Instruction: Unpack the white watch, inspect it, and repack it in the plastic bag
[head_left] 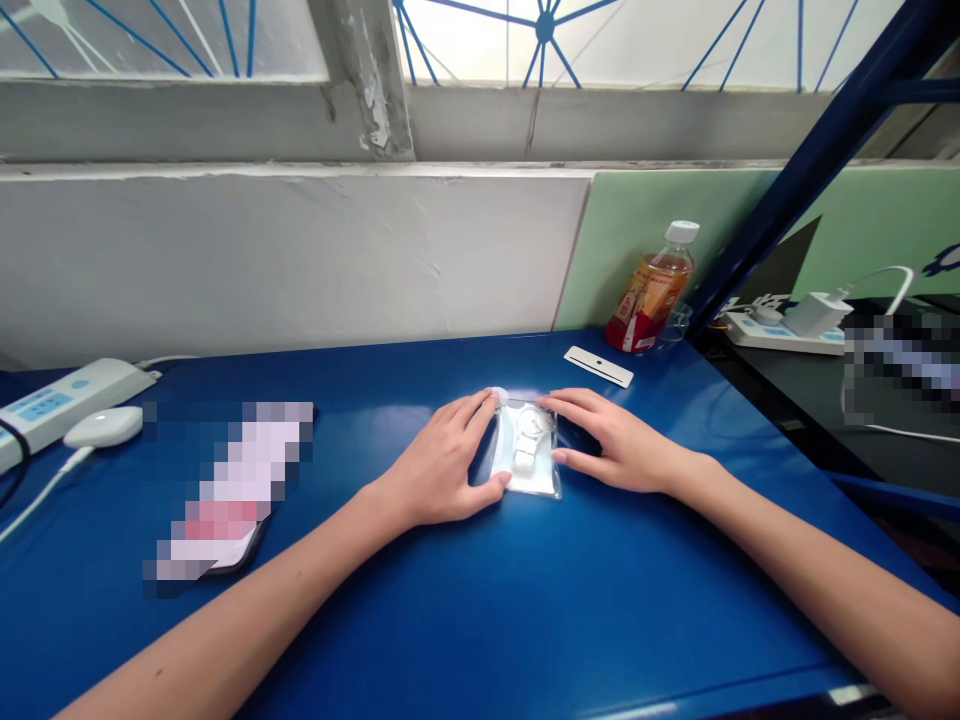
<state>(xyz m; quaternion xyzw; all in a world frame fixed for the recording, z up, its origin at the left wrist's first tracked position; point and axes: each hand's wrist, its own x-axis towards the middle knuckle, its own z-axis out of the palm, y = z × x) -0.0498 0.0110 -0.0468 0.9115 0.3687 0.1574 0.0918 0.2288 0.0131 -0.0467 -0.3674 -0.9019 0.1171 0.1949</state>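
A small clear plastic pouch (546, 484) lies flat on the blue tabletop (450, 620). Inside or on it shows a white looped item (527, 440), perhaps a cable or strap, against pale blue and white; its exact kind is unclear. My left hand (442, 465) rests at the pouch's left edge, thumb and fingers apart and tips touching it. A small round whitish piece (498, 393) is partly visible by its fingertips. On the right edge my right hand (622, 440) reaches in with fingers spread, its tips at or just touching the pouch.
Behind the pouch lie a white slotted strip (598, 366) and a drink bottle (651, 290). To the left are a blurred phone (232, 490), a white charger (105, 426) and a power strip (75, 400). A blue metal post (810, 170) slants at right, near another power strip (787, 335).
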